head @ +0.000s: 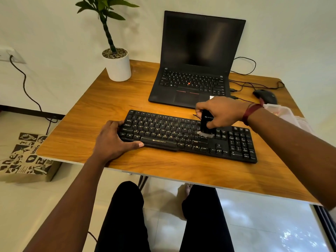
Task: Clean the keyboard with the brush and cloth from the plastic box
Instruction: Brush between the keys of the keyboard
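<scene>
A black keyboard (pixel 183 137) lies across the middle of the wooden table (pixel 101 106). My left hand (pixel 113 140) grips its left end, thumb along the front edge. My right hand (pixel 220 112) is closed around a black brush (pixel 205 124), held upright. The brush's pale bristles press on the keys right of the main letter block. The clear plastic box (pixel 287 115) shows partly behind my right forearm at the table's right edge. I see no cloth.
An open black laptop (pixel 192 70) stands behind the keyboard. A white pot with a plant (pixel 117 66) sits at the back left corner. A black mouse (pixel 265 96) and cables lie at the back right. A printed paper bag (pixel 25 157) rests on the floor at left.
</scene>
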